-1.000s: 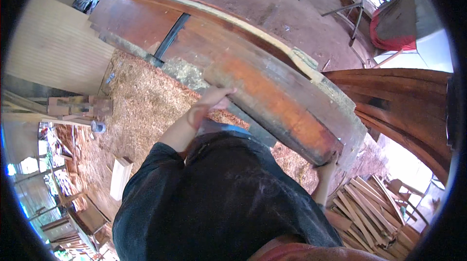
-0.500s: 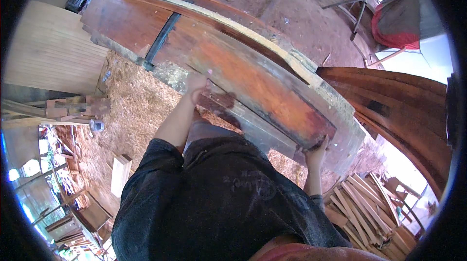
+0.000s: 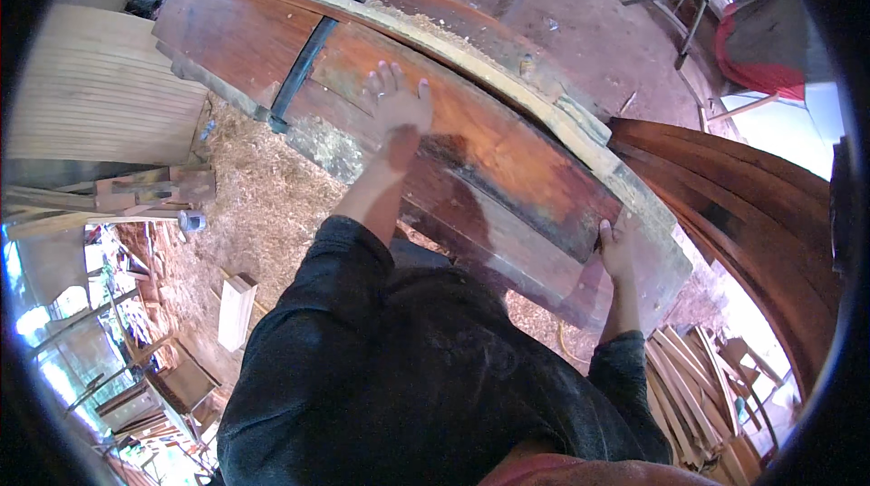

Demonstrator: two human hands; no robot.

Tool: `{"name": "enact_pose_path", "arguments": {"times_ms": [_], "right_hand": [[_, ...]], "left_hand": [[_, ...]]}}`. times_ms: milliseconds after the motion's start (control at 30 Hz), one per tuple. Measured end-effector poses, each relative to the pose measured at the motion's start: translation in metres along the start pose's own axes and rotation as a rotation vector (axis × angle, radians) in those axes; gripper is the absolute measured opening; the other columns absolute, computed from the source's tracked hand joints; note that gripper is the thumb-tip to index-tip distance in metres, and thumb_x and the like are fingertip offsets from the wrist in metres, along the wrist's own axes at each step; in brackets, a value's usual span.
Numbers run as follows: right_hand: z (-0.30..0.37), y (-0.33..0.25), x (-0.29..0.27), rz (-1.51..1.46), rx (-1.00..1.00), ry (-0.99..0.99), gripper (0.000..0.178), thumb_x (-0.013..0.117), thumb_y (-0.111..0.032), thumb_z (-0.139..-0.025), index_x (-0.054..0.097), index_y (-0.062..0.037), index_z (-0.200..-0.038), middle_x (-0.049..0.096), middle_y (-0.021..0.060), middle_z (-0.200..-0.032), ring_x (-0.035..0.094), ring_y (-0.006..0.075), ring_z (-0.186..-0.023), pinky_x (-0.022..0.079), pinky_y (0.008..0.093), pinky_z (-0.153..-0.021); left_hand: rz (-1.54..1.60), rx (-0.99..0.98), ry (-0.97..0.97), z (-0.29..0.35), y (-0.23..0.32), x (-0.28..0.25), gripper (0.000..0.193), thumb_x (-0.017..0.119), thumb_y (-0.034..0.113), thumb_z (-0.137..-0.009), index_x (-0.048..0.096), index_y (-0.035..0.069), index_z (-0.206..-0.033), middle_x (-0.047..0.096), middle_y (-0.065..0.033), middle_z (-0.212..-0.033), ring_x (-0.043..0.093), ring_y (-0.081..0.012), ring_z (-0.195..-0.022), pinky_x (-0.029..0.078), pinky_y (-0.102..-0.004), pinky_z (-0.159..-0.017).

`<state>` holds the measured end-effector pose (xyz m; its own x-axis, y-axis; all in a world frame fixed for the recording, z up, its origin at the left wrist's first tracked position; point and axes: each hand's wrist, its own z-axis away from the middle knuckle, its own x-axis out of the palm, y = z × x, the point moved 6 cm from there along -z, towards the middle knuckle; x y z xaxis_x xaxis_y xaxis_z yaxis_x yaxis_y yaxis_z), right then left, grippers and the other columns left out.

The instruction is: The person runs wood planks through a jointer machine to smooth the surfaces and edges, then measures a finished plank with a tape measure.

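Pressing L hand (image 3: 396, 110) flat, fingers spread, on reddish plank (image 3: 507, 150), R hand (image 3: 618, 250) gripping its edge.

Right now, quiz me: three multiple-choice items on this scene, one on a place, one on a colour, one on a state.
1. Where does the left hand rest?
A. flat on top of the plank
B. on the sawdust
C. on the slat pile

2. What colour is the plank's broad face?
A. blue
B. reddish brown
C. white

3. How is the right hand set?
A. hanging free
B. closed in a fist off the wood
C. gripping the plank's near edge

Answers:
1 A, the fingers are spread on the upper face of the plank.
2 B, the wood shows reddish brown with darker streaks.
3 C, the fingers curl over the near edge close to the plank's right end.
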<state>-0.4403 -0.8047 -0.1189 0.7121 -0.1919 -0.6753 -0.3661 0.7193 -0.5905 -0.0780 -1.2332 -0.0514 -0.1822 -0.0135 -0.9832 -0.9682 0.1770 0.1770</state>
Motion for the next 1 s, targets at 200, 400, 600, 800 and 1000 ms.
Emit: {"name": "enact_pose_path", "arguments": {"times_ms": [200, 400, 600, 800, 1000], "right_hand": [[0.001, -0.072, 0.002, 0.113, -0.091, -0.107, 0.057, 0.047, -0.045, -0.110, 0.071, 0.0033, -0.090, 0.068, 0.0088, -0.076, 0.061, 0.0183, -0.073, 0.047, 0.0356, -0.072], [0.004, -0.144, 0.011, 0.073, -0.026, -0.145, 0.062, 0.049, -0.046, -0.109, 0.069, 0.0066, -0.084, 0.066, 0.0132, -0.072, 0.062, 0.0221, -0.069, 0.049, 0.0408, -0.068], [-0.006, -0.112, 0.022, 0.047, 0.022, -0.255, 0.063, 0.043, -0.051, -0.110, 0.073, 0.0045, -0.108, 0.076, 0.0129, -0.098, 0.069, 0.0211, -0.093, 0.050, 0.0366, -0.089], [-0.005, -0.147, 0.030, 0.179, 0.045, -0.263, 0.062, 0.045, -0.050, -0.110, 0.072, 0.0032, -0.094, 0.072, 0.0101, -0.085, 0.065, 0.0202, -0.083, 0.050, 0.0375, -0.081], [-0.007, -0.146, 0.037, -0.057, 0.042, -0.236, 0.062, 0.047, -0.050, -0.110, 0.068, 0.0019, -0.083, 0.062, 0.0062, -0.070, 0.058, 0.0175, -0.069, 0.047, 0.0359, -0.068]], "left_hand": [[-0.064, -0.056, 0.002, -0.035, -0.033, 0.006, 0.079, 0.036, 0.055, -0.104, 0.031, 0.001, -0.161, 0.024, -0.0185, -0.171, 0.021, -0.0393, -0.157, 0.014, -0.0564, -0.127], [-0.050, -0.104, -0.080, -0.060, -0.057, 0.004, 0.078, 0.035, 0.054, -0.104, 0.027, 0.002, -0.163, 0.020, -0.0170, -0.172, 0.016, -0.0374, -0.159, 0.010, -0.0561, -0.128], [-0.045, -0.083, -0.027, -0.060, -0.058, 0.000, 0.075, 0.039, 0.051, -0.104, 0.031, 0.002, -0.161, 0.023, -0.0176, -0.171, 0.019, -0.0369, -0.158, 0.013, -0.0557, -0.128], [-0.104, -0.075, 0.022, -0.072, -0.077, 0.000, 0.074, 0.039, 0.051, -0.104, 0.035, 0.002, -0.159, 0.028, -0.0188, -0.169, 0.024, -0.0372, -0.157, 0.017, -0.0566, -0.127], [-0.098, -0.058, 0.070, -0.079, -0.083, 0.007, 0.074, 0.039, 0.052, -0.104, 0.035, 0.002, -0.159, 0.028, -0.0181, -0.169, 0.024, -0.0375, -0.157, 0.017, -0.0577, -0.126]]}}
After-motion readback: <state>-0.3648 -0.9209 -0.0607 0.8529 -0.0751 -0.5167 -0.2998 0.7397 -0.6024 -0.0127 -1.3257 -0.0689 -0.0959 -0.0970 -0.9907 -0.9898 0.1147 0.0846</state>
